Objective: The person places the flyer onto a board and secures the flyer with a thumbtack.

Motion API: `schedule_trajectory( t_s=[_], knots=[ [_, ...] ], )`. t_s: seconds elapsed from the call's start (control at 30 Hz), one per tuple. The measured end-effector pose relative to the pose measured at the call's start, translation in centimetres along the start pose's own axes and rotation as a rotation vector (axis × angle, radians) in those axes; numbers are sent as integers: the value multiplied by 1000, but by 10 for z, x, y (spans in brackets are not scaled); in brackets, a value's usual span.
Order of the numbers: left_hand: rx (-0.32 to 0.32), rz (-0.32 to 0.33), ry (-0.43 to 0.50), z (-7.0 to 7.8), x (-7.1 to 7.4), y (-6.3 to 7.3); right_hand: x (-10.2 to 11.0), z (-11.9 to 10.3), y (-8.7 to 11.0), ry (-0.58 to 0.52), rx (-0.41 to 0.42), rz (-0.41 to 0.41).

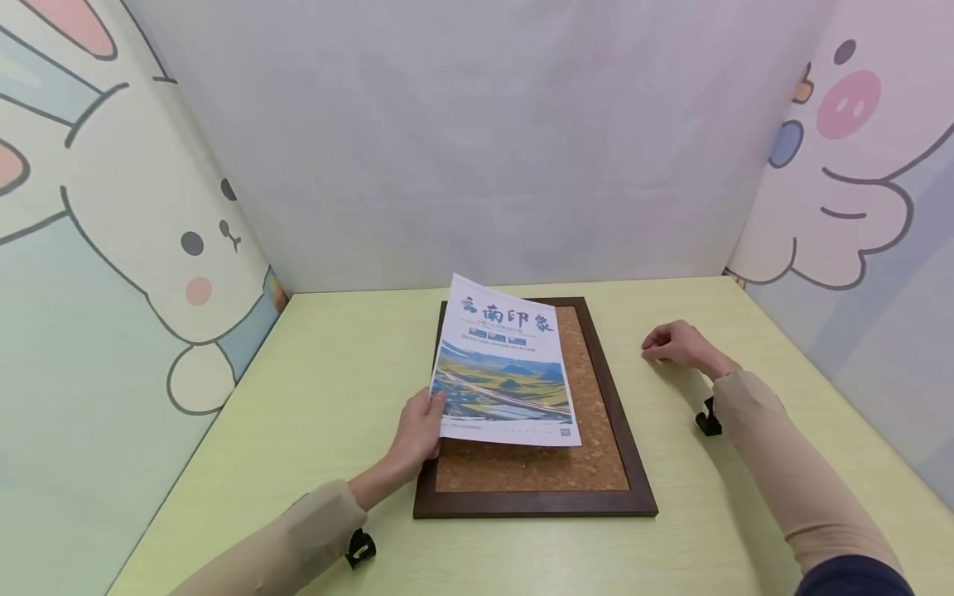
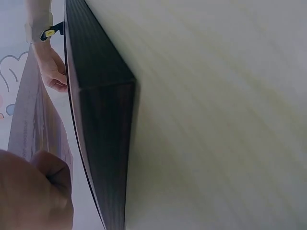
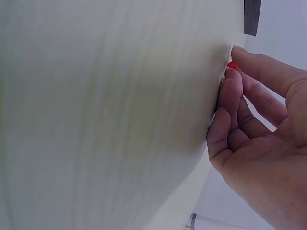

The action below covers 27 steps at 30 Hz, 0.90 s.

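Note:
My left hand (image 1: 416,427) grips the lower left edge of a printed paper poster (image 1: 507,377) with a landscape and large characters. The poster is tilted over a dark-framed cork board (image 1: 532,470) lying on the table. In the left wrist view, the thumb side of the left hand (image 2: 36,191) shows beside the board's dark frame (image 2: 105,120). Right of the board, my right hand (image 1: 680,343) is down at the tabletop. Its thumb and finger pinch a small red object (image 3: 232,64), mostly hidden by the fingertips in the right wrist view.
The pale wood-grain table (image 1: 335,389) extends around the board. A grey-white back wall (image 1: 477,149) rises behind it. Side panels with cartoon animals stand at left (image 1: 149,207) and right (image 1: 857,190).

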<state>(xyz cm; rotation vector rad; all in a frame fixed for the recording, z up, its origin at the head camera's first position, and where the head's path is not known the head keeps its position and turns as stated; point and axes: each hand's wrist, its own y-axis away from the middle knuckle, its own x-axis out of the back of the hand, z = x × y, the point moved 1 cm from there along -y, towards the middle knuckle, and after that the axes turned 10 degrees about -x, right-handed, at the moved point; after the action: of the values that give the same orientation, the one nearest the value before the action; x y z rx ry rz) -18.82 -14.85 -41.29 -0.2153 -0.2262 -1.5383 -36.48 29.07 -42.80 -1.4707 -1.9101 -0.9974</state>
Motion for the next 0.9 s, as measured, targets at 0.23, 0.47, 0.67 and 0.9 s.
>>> schedule_trajectory(
  t_s=[0.23, 0.47, 0.67, 0.9],
  knots=[
    [37, -50, 51, -1, -9, 0, 0, -2, 2, 9, -4, -1],
    [108, -85, 118, -3, -13, -2, -1, -4, 3, 4, -13, -3],
    [144, -123, 130, -4, -12, -3, -2, -5, 2, 8, -12, 3],
    [168, -220, 157, -6, -11, -2, -2, -5, 1, 13, -4, 13]
  ],
)
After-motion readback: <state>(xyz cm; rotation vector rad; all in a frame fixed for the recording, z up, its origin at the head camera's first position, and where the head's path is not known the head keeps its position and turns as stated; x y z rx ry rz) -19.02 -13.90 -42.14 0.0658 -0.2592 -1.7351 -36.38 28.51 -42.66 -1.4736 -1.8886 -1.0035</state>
